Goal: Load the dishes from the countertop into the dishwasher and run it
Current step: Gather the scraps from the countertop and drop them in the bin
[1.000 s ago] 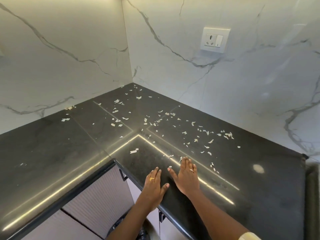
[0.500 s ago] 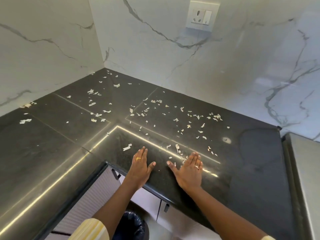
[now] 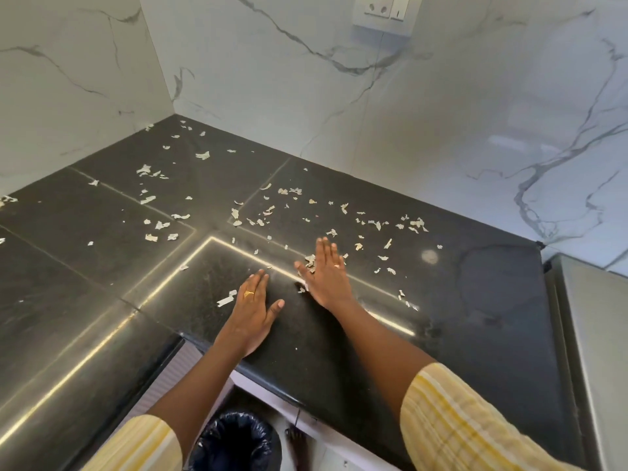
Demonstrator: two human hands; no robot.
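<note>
A black stone countertop [image 3: 475, 300] fills an L-shaped corner under white marble walls. Pale scraps [image 3: 265, 212] like torn peel or paper lie scattered over its middle and back. My left hand [image 3: 253, 311] lies flat near the front edge, fingers together, a gold ring on it, with one larger scrap [image 3: 227, 298] just left of it. My right hand [image 3: 326, 270] is flat a little farther in, fingers stretched, touching a small clump of scraps [image 3: 310, 261]. Neither hand holds anything. No dishes and no dishwasher are in view.
A bin lined with a black bag [image 3: 234, 443] stands on the floor below the counter's edge, beside a bare foot [image 3: 297, 440]. A wall socket [image 3: 384, 10] is on the back wall. A grey steel surface [image 3: 591, 351] adjoins the counter on the right.
Both hands have slid forward over the counter; the right one has reached into the scraps. The view has moved closer and to the right.
</note>
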